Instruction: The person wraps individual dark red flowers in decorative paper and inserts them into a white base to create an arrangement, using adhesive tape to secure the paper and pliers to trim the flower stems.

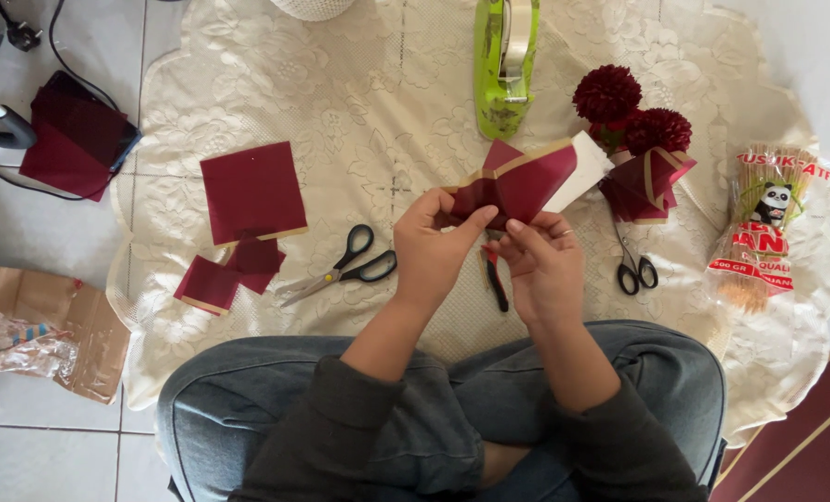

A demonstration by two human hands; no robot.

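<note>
A folded sheet of dark red matt paper with a gold edge and white underside (525, 181) is showing smooth, crisp creases, while the cream lace cloth (378, 112) beneath is looking rough and patterned. The scissors with black plastic handles (341, 265) are showing dull metal blades, and the lime-green tape dispenser (503, 65) is looking like glossy plastic. The bundle of pale wooden skewers (759, 228) is sitting in shiny clear plastic wrap.

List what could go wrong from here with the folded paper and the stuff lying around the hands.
1. Both hands, left hand and right hand, pinch the maroon folded paper only at its lower edge; the fold might spring open or crease.
2. The small cutter lies right under the hands; a lowered wrist could hit it.
3. The open scissors lie beside the left forearm and could be nudged.
</note>
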